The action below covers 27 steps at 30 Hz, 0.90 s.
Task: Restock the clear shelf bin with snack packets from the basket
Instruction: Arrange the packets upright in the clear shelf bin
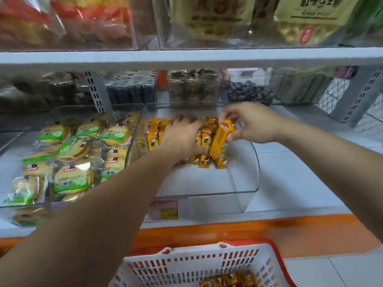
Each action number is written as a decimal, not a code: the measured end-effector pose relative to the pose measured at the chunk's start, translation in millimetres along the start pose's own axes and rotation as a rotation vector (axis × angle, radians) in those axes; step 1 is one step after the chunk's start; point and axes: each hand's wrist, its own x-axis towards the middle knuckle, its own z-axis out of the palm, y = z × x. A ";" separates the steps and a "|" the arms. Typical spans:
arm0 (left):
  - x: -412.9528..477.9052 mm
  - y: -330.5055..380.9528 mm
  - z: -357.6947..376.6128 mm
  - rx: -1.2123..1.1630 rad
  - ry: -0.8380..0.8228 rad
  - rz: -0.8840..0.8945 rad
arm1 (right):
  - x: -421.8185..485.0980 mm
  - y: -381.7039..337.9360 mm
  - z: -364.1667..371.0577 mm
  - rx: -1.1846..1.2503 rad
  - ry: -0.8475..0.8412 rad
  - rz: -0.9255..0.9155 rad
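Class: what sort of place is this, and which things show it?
Probably a small shop: a clear shelf bin of snack packets, a price label, a shopping basket.

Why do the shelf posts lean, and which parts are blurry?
Head view: wide-angle lens tilts the shelf posts outward; the upper bags and the fingertips of the left hand are smeared; the yellow packet in the right hand is sharp; glare on the clear bin.
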 end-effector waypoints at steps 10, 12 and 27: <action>9.7 -9.8 28.7 -0.264 0.192 -0.102 | 46.9 9.4 7.0 -0.069 -0.110 0.025; 9.4 -10.1 30.1 -0.288 0.213 -0.109 | 45.4 8.4 5.3 0.005 -0.113 0.024; 6.7 -7.1 33.8 -0.090 0.054 -0.031 | 66.2 2.2 27.9 -0.540 -0.157 0.093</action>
